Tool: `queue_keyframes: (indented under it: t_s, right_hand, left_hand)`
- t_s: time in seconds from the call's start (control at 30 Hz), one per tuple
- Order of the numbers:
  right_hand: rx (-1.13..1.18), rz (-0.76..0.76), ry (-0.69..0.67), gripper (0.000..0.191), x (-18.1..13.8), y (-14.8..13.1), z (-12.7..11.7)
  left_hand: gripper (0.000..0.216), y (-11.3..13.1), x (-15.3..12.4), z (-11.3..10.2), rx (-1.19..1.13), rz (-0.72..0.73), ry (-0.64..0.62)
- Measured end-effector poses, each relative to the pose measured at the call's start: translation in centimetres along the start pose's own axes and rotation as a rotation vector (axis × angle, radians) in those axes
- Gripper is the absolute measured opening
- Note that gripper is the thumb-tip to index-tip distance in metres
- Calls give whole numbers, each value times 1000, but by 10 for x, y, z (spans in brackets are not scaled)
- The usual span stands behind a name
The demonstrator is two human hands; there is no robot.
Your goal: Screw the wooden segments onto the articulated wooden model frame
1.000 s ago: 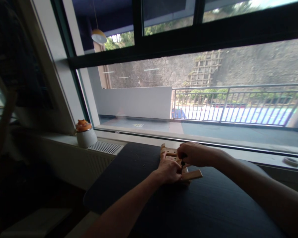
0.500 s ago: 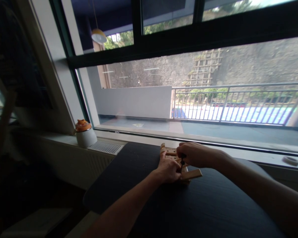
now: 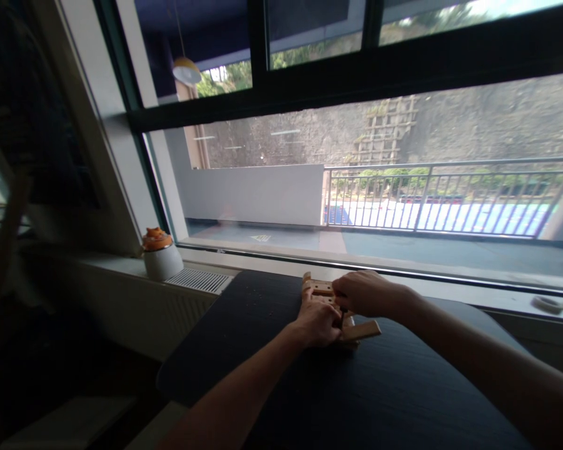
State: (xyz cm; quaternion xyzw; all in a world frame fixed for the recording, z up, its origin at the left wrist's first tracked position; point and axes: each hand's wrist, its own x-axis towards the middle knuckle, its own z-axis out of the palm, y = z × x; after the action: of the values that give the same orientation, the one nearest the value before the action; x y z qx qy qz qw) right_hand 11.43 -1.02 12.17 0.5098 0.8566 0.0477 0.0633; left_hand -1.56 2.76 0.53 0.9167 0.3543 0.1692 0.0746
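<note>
A small wooden assembly (image 3: 362, 329) of slats with holes lies on the dark table (image 3: 380, 394) near the window. My left hand (image 3: 318, 322) rests curled on its near side and presses it down. My right hand (image 3: 366, 292) is closed above it around a small dark tool (image 3: 342, 310) that points down into the wood. The two hands touch over the piece. Much of the wood is hidden under them.
A white pot with an orange lid (image 3: 160, 255) stands on the sill at the left, beside a vent grille (image 3: 197, 280). The big window is just behind the table. Small objects (image 3: 554, 305) lie on the sill at far right.
My right hand has turned slightly over the tool, which is now more hidden. The left hand and the wooden piece have stayed put.
</note>
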Motion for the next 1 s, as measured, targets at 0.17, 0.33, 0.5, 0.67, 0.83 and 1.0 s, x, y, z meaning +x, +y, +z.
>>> queue_keyframes:
  t_s: [0.17, 0.33, 0.5, 0.67, 0.83, 1.0]
  right_hand:
    - [22, -60, -11, 25, -3, 3, -4]
    - [20, -50, -22, 19, -1, 5, -1]
    - [-2, -27, -15, 22, 3, 3, 6]
    - [-17, -7, 11, 25, 1, 3, 5]
    - [35, -59, 19, 29, -3, 9, 0]
    - [47, -70, 3, 22, -1, 11, 4]
  left_hand:
    - [13, 1, -1, -1, -5, -17, -2]
    - [14, 1, -1, -1, 47, 6, -3]
    - [12, 0, 0, 0, 39, 4, -6]
    - [12, 0, -1, 0, 3, 2, -6]
    - [10, 0, 0, 0, -6, 2, -9]
    - [12, 1, -1, -3, 16, 21, -7]
